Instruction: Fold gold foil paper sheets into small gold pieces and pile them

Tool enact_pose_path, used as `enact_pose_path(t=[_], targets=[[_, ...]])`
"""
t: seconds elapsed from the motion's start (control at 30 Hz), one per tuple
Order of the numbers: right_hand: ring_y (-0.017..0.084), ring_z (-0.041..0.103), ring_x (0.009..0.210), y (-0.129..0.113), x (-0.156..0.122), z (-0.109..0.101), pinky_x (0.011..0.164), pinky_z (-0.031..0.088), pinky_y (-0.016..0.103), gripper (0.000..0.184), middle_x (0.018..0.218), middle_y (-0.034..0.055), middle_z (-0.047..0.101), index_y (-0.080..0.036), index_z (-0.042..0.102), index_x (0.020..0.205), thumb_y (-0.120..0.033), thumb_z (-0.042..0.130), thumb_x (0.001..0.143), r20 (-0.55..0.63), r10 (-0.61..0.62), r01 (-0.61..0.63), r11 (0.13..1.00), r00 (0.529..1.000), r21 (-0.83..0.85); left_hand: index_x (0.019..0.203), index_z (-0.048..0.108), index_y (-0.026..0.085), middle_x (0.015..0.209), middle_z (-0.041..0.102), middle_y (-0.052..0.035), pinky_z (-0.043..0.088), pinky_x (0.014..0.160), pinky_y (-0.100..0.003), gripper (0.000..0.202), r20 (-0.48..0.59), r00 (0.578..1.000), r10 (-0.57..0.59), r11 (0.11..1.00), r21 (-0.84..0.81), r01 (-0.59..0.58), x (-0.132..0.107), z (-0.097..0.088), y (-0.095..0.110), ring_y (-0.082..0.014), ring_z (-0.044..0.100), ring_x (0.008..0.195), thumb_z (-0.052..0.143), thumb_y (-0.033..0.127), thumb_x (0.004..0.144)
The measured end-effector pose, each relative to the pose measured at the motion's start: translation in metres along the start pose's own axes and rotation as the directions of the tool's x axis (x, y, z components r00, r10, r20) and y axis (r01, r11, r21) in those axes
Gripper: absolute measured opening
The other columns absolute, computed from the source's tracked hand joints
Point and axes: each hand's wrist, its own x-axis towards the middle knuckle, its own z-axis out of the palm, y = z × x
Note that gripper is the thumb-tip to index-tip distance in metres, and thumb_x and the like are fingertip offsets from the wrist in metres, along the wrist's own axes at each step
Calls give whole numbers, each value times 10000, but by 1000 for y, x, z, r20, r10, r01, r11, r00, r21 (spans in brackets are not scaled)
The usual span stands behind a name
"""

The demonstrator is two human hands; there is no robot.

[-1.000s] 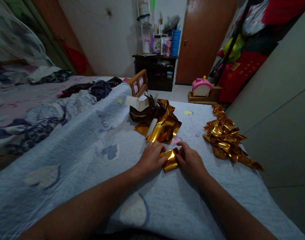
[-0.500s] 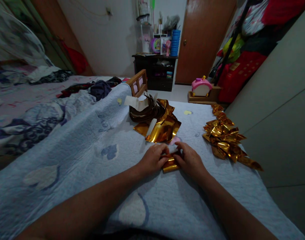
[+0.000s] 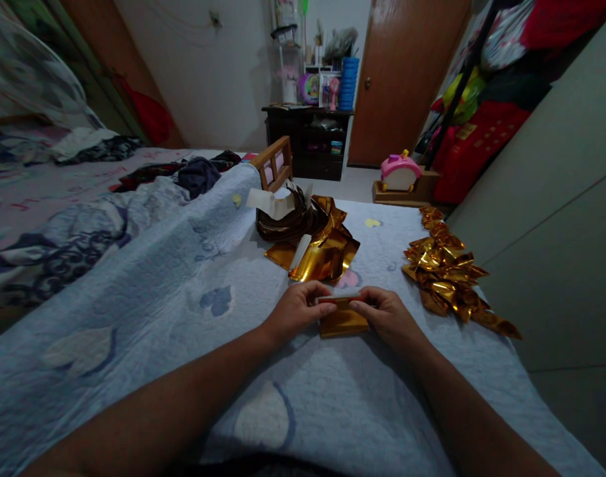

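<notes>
A small gold foil sheet [image 3: 342, 320] lies on the light blue quilt [image 3: 193, 318] in front of me. My left hand [image 3: 295, 310] pinches its upper left edge and my right hand [image 3: 388, 314] pinches its upper right edge, lifting a folded strip along the top. Both hands have their fingers closed on the foil. A heap of unfolded gold foil sheets [image 3: 318, 250] sits just beyond my hands. A pile of folded gold foil pieces [image 3: 449, 275] lies to the right, near the quilt's edge.
A dark wooden chair back [image 3: 275, 165] stands beyond the foil heap. Rumpled bedding and clothes [image 3: 84, 218] cover the left side. A pink toy [image 3: 401, 173] sits on the floor ahead, a wardrobe wall [image 3: 555, 199] lies to the right, and a dark shelf unit [image 3: 312, 142] stands by the door.
Both hands have shifted from pressing the foil flat to pinching its top edge; the foil now lies opened wider between them with a strip raised.
</notes>
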Motion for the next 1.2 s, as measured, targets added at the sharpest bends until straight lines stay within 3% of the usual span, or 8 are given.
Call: enact_pose_path(t=[0.23, 0.47, 0.57, 1.2], targets=[[124, 474, 581, 3, 2, 1, 565, 361, 261, 251, 617, -28, 552, -184, 609, 696, -410, 706, 741, -16, 0, 0, 999, 1000, 42, 783, 662, 138, 695, 606, 14, 423, 609, -239, 220, -36, 999, -37, 999, -34, 36, -1, 0, 5, -106, 527, 627, 780, 320, 745], [141, 520, 637, -1, -1, 0, 612, 385, 280, 256, 698, -5, 604, -174, 678, 786, -424, 722, 760, 79, 3, -13, 993, 997, 119, 787, 691, 131, 730, 641, -9, 431, 642, -243, 197, -12, 1000, -16, 994, -113, 15, -3, 2, 5, -122, 562, 669, 776, 303, 738], [139, 503, 620, -3, -1, 1, 600, 370, 280, 259, 652, -10, 585, -176, 666, 712, -424, 728, 751, 50, -4, -1, 994, 999, 105, 792, 705, 132, 733, 655, -15, 449, 662, -249, 186, -7, 1000, -2, 993, -114, 1, -3, 2, 6, -130, 577, 677, 779, 294, 739], [146, 511, 623, 1, 1, 0, 606, 373, 287, 237, 644, 0, 609, -180, 696, 698, -410, 712, 755, 7, -57, 56, 997, 998, 50, 836, 740, 135, 776, 699, -33, 498, 706, -267, 143, -19, 1000, 22, 998, -65, -23, -5, 1, 8, -145, 619, 715, 748, 264, 775]])
